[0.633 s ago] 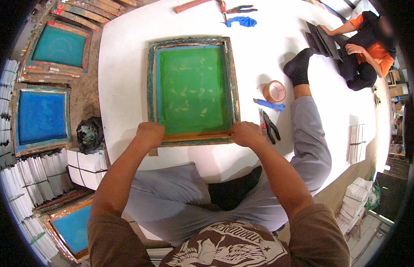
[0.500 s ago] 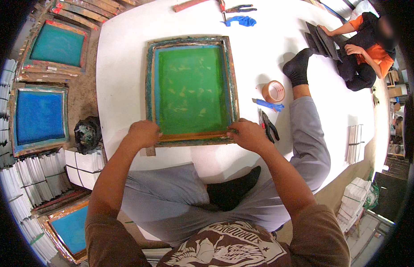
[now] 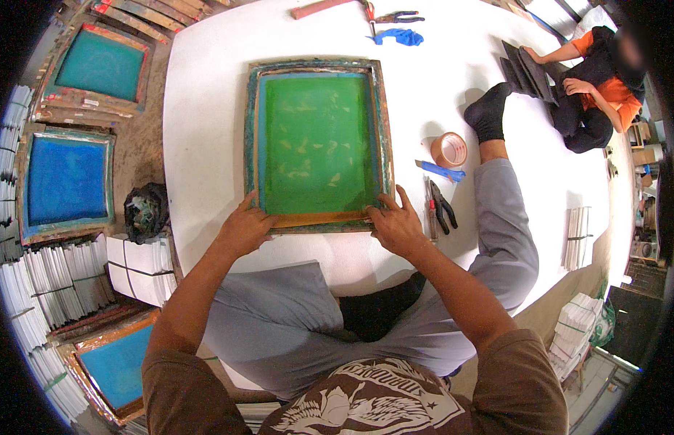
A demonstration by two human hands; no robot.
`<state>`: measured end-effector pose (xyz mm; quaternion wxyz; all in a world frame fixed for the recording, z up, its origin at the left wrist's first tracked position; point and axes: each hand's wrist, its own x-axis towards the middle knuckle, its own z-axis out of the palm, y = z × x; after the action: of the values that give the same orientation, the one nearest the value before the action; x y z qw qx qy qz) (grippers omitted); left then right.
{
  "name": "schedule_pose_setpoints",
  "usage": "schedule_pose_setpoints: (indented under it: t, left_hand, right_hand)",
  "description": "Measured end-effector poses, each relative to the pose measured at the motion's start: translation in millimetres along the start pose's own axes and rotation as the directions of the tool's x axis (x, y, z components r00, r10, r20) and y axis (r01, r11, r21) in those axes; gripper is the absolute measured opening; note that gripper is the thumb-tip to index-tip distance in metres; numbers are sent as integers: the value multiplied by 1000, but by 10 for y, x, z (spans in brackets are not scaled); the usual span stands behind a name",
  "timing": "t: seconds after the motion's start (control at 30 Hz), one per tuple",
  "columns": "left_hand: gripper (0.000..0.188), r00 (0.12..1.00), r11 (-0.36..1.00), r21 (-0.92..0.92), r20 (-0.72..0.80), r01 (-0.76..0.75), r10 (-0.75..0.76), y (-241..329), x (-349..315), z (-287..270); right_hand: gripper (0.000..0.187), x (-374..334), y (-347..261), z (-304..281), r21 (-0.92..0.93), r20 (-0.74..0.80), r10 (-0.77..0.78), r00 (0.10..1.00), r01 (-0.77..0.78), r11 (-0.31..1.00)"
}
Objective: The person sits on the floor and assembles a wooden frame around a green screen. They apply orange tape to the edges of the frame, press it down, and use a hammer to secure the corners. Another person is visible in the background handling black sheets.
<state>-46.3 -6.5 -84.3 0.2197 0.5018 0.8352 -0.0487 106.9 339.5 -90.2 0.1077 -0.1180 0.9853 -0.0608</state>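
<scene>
A screen printing frame [image 3: 386, 130] with green mesh lies in front of me on the white table. Its wooden bars are worn and stained, and brown tape runs along the near inner edge. My left hand [image 3: 245, 229] holds the near left corner, fingers bent over the near bar and one finger up along the side. At the near right corner my right hand [image 3: 398, 225] grips the frame, its thumb side on the near bar and a finger stretched up beside the outer edge. The undersides of both grips are hidden.
Right of the frame lie a tape roll [image 3: 448, 150], a blue cutter knife [image 3: 440, 171], black pliers [image 3: 443, 208] and a slim red-handled tool [image 3: 432, 210]. More tools and a blue rag [image 3: 400, 37] lie beyond. A person [image 3: 605, 87] handles dark panels [image 3: 527, 72] at far right.
Both hands have shifted their grip at the near corners, with fingers more spread along the sides. A wood strip that stuck out below the left corner no longer shows. The view moved slightly.
</scene>
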Motion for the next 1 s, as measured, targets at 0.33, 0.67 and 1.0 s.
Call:
schedule_pose_setpoints:
  t: [0.33,0.67,1.0]
  left_hand:
    - [43,948,988,156,-315,-7,56,-84,-2,128]
    - [44,951,977,147,-291,155,-107,-195,213,-9]
    - [42,946,963,179,-294,199,-141,-187,200,38]
  right_hand:
    - [58,-27,105,95,54,-225,40,973,-28,998]
    - [68,503,273,-139,-11,-60,57,997,-58,998]
    - [79,466,405,43,-15,-175,-27,984,24,1000]
